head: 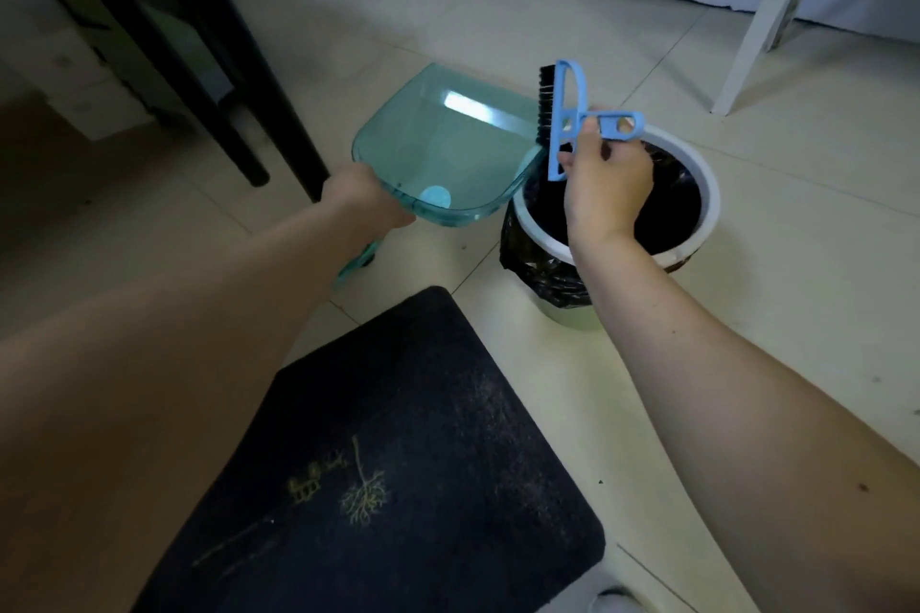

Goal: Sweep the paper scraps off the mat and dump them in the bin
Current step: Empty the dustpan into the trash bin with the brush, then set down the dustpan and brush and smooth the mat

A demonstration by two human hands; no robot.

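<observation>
Head view: one bin (709,194), black-lined, stands beside one dark mat (398,438). One left hand (366,202) is closed around one clear green dustpan (443,149), tipped toward the bin's rim. One right hand (607,184) pinches one blue brush (562,115) over the bin. No scraps are visible on the mat.
</observation>
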